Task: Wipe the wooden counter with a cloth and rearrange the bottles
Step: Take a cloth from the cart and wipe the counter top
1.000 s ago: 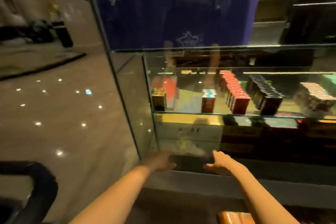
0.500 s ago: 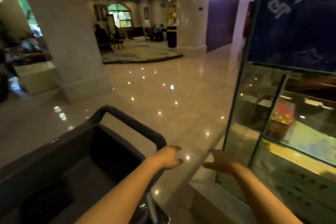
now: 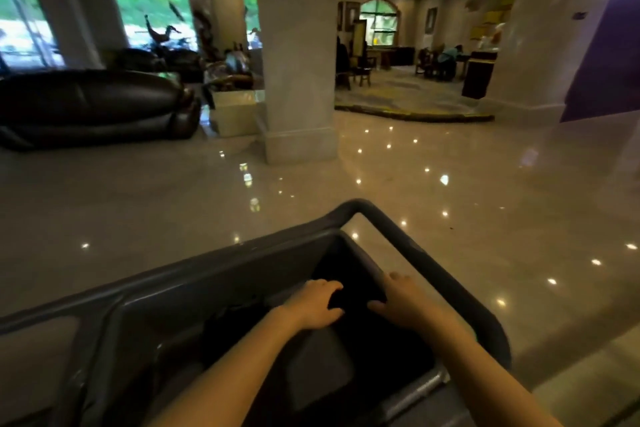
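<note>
Both bare forearms reach forward over a grey plastic cart (image 3: 221, 274) with a dark tub inside. My left hand (image 3: 313, 305) hovers over the tub's dark interior, palm down, fingers loosely curled and apart, holding nothing that I can see. Just right of it, my right hand (image 3: 403, 300) is also palm down with fingers spread, close to the cart's curved handle bar (image 3: 391, 236). No cloth, bottle or wooden counter is in view. The tub's contents are too dark to make out.
A polished marble floor (image 3: 450, 191) stretches ahead. A square pillar (image 3: 298, 80) stands in the middle distance, a dark leather sofa (image 3: 93, 104) at left, a carpeted seating area (image 3: 408, 100) with people far right, and a purple wall (image 3: 609, 55) at the right edge.
My view has swung left, away from the glass display case to the lobby and cart. Both hands moved from in front of the case to over the cart's tub.
</note>
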